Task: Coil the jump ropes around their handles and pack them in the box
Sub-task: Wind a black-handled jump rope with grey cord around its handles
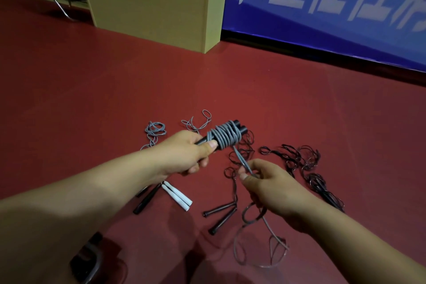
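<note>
Two hands are in sight: the left hand [192, 152] and the right hand [274, 188]. One cardboard box [152, 0] stands at the back, and one blue banner [334, 4] hangs beside it. I count two black handles [238, 127] bundled together under the grey rope [224, 137]. On the red floor [115, 90] lie two white handles [177, 196], two black handles [220, 217] in a V, and two more dark handles [147, 198] partly hidden by the forearm (possibly others beneath it). Two small grey tangles [155, 130] lie further off, and the black tangles [299, 159] overlap too much to count.
</note>
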